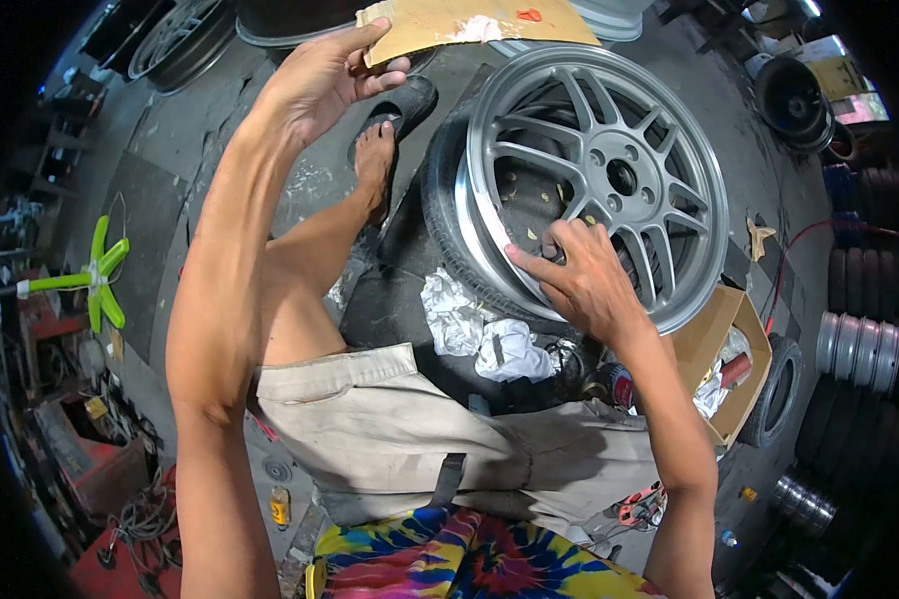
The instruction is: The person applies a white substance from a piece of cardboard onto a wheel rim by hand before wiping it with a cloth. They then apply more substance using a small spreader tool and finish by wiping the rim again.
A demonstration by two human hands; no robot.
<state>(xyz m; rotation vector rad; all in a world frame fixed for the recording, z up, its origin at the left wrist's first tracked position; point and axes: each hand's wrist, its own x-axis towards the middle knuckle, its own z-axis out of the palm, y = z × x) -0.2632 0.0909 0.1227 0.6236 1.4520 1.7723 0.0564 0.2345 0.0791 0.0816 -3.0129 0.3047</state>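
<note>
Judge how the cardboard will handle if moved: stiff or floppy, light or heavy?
The cardboard is probably light, since the left hand holds it by one end. It seems fairly stiff: its far end reaches out without obvious drooping. The pale paste and orange dab on it might smear if touched, though their wetness can't be told.

A wheel rim (595,182) lies on a tyre (442,215), right of upper centre, with a board (432,28) at top centre, cloths (449,314) below left and a box (754,377) below right.
</note>
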